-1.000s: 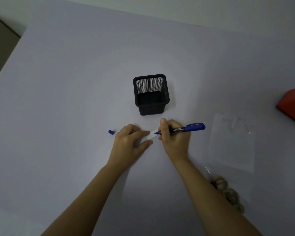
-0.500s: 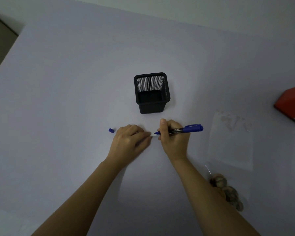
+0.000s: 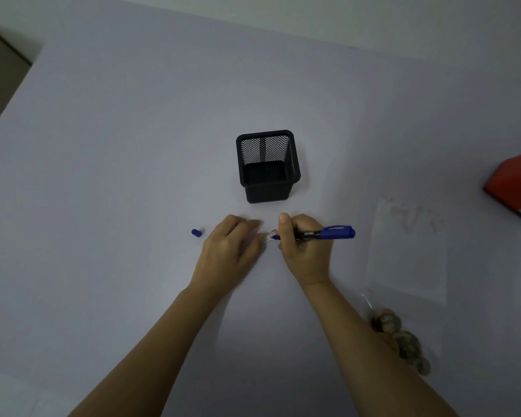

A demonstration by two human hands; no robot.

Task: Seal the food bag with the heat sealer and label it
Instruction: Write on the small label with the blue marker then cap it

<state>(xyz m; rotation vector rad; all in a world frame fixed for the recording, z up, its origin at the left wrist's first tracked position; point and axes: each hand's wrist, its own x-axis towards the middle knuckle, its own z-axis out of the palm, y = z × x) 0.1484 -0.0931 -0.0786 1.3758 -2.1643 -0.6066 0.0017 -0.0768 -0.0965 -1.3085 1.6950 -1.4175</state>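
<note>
A small white label [image 3: 270, 235] lies on the table between my hands, with dark marks on the part that shows. My left hand [image 3: 229, 251] rests flat on its left part, fingers pressing it down. My right hand [image 3: 304, 248] grips a blue marker [image 3: 322, 233], its tip on the label's right end. The marker's blue cap [image 3: 195, 232] lies left of my left hand. A clear food bag [image 3: 409, 257] lies at the right, with brown round food pieces [image 3: 403, 341] at its near end, partly behind my right forearm.
A black mesh pen holder [image 3: 268, 167] stands empty just beyond my hands. An orange-red device [image 3: 518, 185] sits at the right edge of the view. The pale table [image 3: 133, 145] ends at the far left, where a darker floor shows.
My left hand has slid right and covers more of the label. The marker tip has moved along the label, and dark marks now show on it.
</note>
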